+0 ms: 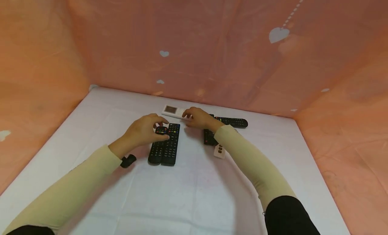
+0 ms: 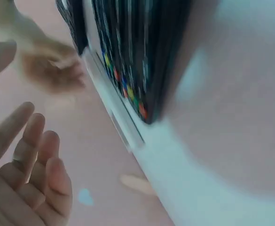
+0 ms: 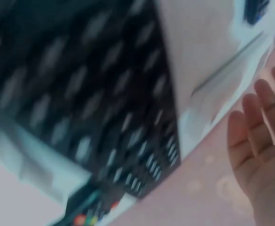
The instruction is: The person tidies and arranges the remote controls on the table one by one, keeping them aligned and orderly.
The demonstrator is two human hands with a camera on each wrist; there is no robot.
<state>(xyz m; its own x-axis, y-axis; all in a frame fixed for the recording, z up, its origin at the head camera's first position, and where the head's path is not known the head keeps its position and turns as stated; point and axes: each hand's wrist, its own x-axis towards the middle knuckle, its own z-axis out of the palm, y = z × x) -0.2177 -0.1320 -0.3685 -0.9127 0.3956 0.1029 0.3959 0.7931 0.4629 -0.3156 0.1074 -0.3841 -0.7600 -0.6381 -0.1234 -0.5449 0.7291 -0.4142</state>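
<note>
My left hand (image 1: 143, 130) hovers over the upper end of two black remote controls that lie side by side, the left remote (image 1: 156, 152) and the right remote (image 1: 171, 147). Its thumb and fingers are spread apart; in the left wrist view the palm (image 2: 29, 188) shows nothing in it. At the back, my right hand (image 1: 198, 118) is beside a white remote control with a display (image 1: 172, 110), fingertips overlapping its right end. In the right wrist view this hand's loosely bent fingers (image 3: 255, 127) stand apart from the white remote (image 3: 226, 84), holding nothing.
Under the right forearm lie a black remote (image 1: 209, 137) and a small white remote (image 1: 219, 151). Another black remote (image 1: 233, 122) lies sideways at the right. A short black piece (image 1: 128, 160) shows by the left wrist. Orange sheeting (image 1: 212, 53) with hearts encloses the white table (image 1: 169, 194).
</note>
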